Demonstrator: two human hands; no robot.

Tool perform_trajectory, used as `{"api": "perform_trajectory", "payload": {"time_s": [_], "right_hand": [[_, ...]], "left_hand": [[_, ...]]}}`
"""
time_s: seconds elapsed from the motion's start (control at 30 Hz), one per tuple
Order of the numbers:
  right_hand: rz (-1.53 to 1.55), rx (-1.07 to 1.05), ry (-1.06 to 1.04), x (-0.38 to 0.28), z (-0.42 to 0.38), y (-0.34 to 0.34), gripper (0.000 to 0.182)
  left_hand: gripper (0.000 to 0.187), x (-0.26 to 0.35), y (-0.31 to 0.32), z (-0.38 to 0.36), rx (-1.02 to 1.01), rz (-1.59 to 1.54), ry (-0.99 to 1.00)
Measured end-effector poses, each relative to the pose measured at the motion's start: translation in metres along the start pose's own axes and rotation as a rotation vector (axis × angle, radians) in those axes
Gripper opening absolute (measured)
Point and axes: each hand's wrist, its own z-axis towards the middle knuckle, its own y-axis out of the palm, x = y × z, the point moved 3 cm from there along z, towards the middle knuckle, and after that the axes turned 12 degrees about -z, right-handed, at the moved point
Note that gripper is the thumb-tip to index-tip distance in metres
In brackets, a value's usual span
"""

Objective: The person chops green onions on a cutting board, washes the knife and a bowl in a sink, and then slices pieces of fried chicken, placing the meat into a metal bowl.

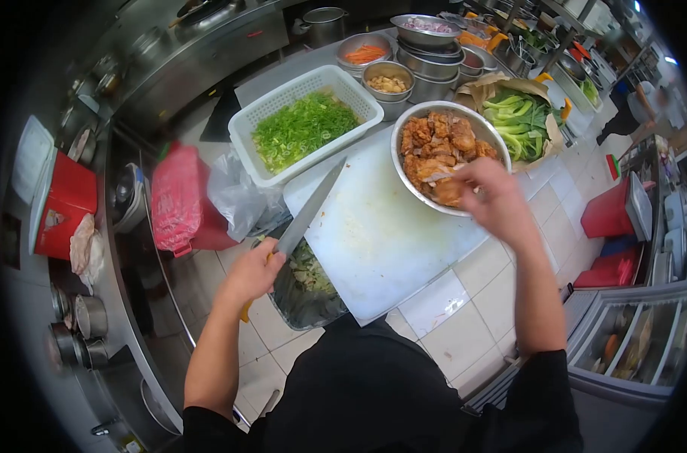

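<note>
My left hand is closed around the yellow handle of a large kitchen knife. Its blade points up and away, over the left edge of a white cutting board. At the board's far right sits a metal bowl heaped with browned fried chicken pieces. Over the near right side of this bowl is my right hand, its fingers pinched together on a piece of fried chicken at the fingertips. The fingers partly hide that piece. Crumbs and wet marks show on the board.
A white perforated basket of chopped green onions touches the board's far left. Behind stand bowls of carrot strips and sliced onion. Leafy greens lie at right. A lined scrap bin sits below the board's left edge.
</note>
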Motion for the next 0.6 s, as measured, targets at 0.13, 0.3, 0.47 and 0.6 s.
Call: {"api": "perform_trajectory", "payload": {"time_s": [0.13, 0.3, 0.47, 0.6], "right_hand": [[-0.085, 0.143, -0.223, -0.053, -0.016, 0.092, 0.022], [-0.034, -0.124, -0.225, -0.055, -0.063, 0.165, 0.020], [0.069, -0.095, -0.035, -0.055, -0.053, 0.159, 0.021], [0.091, -0.145, 0.003, -0.068, -0.040, 0.179, 0.016]], "left_hand": [[0.025, 0.011, 0.020, -0.023, 0.028, -0.026, 0.000], [0.024, -0.014, 0.047, -0.026, 0.049, 0.348, 0.009], [0.019, 0.002, 0.039, -0.054, 0.068, 0.431, 0.119], [0.017, 0.015, 0.035, -0.069, 0.027, 0.571, 0.138]]}}
